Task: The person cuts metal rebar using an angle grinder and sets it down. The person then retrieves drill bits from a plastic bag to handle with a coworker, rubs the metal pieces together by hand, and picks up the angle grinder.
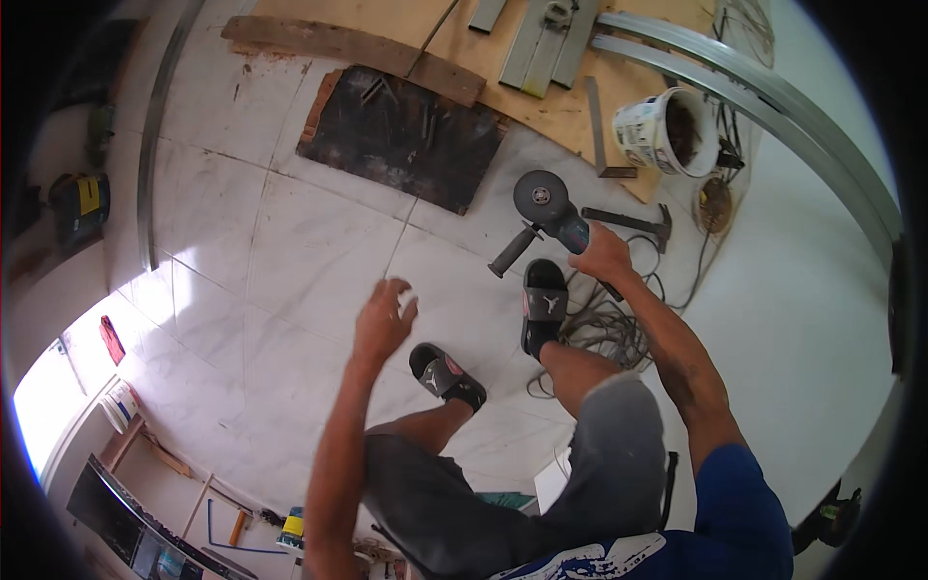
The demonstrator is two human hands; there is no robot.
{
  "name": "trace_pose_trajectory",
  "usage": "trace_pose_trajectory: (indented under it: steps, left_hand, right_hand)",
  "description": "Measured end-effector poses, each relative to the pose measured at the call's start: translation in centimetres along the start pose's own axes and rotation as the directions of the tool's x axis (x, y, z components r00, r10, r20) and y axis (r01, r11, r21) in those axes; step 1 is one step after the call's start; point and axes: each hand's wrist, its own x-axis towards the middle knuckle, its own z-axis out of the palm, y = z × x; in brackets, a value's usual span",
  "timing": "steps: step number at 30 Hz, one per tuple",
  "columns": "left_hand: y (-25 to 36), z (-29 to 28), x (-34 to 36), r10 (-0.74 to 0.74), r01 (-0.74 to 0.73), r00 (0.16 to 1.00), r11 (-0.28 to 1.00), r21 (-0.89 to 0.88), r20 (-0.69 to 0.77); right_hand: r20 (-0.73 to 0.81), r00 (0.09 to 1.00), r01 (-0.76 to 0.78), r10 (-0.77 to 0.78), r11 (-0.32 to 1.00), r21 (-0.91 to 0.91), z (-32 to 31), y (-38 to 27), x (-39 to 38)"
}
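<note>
My right hand (pixel 605 253) is wrapped round the body of an angle grinder (pixel 570 230), right of the middle of the view. The grinder's round dark disc (pixel 541 197) points away from me, and its side handle (pixel 514 249) sticks out to the left with no hand on it. Held over the floor to the left, my left hand (pixel 384 321) is empty, its fingers apart and slightly curled. A hammer (pixel 633 224) lies just beyond my right hand. Beneath the right forearm sits a tangled heap of grey cable (pixel 614 324).
Ahead lies a dark board (pixel 401 135) with small metal pieces, beside a wooden plank (pixel 348 43). Flat metal bars (pixel 551 48) and a metal square (pixel 597 135) rest on a plywood sheet (pixel 541 114). A white bucket (pixel 643 133) and long metal profiles (pixel 735 68) stand at the right.
</note>
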Motion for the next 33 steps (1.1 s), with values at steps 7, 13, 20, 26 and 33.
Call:
trace_pose_trajectory:
  steps: [7, 13, 20, 26, 33]
  left_hand:
    - [-8.9, 2.9, 16.9, 0.243, -0.229, 0.969, 0.947, 0.224, -0.035]
    - [-10.2, 5.6, 19.3, 0.547, -0.561, 0.827, 0.783, 0.27, 0.132]
    - [-12.5, 4.9, 13.6, 0.457, -0.478, 0.876, 0.866, 0.147, 0.155]
    - [-17.1, 2.7, 7.3, 0.307, -0.316, 0.948, 0.94, 0.129, 0.088]
    - [-18.4, 3.2, 2.2, 0.192, -0.213, 0.972, 0.964, 0.161, 0.134]
  right_hand:
    - [-0.109, 0.994, 0.035, -0.026, 0.996, 0.079, 6.1, 1.8, 5.7]
    - [-0.297, 0.952, 0.117, -0.07, 0.982, 0.145, 10.3, 2.8, 7.2]
    - [-0.37, 0.926, 0.134, -0.074, 0.981, 0.14, 12.0, 3.4, 7.5]
    - [-0.422, 0.881, 0.226, -0.214, 0.974, -0.023, 11.7, 3.6, 7.8]
    - [-0.067, 0.965, 0.21, -0.252, 0.905, -0.371, 6.6, 4.0, 6.6]
